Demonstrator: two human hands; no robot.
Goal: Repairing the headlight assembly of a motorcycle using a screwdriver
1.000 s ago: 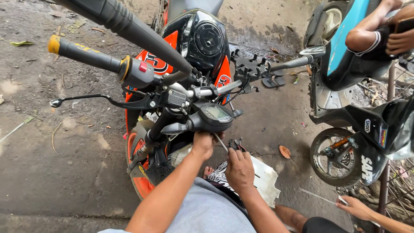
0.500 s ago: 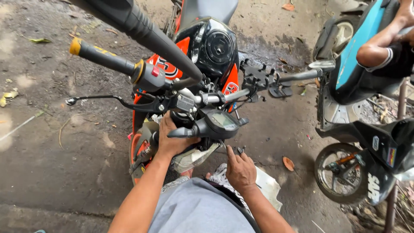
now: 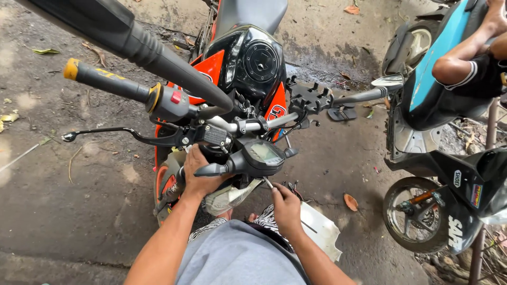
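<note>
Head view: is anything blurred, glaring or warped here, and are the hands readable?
Head view: soft, even daylight with weak shadows; a dark out-of-focus bar crosses the top left close to the lens; wide-angle bending shows at the edges; mild sheen on the fuel tank; the left hand under the instrument cluster and the right hand holding a thin tool are sharp.

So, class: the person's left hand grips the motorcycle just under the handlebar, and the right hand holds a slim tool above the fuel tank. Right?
Not quite. The head view shows the right hand holding the slim tool below the instrument display, not above the fuel tank. The left hand does grip under the handlebar.
</note>
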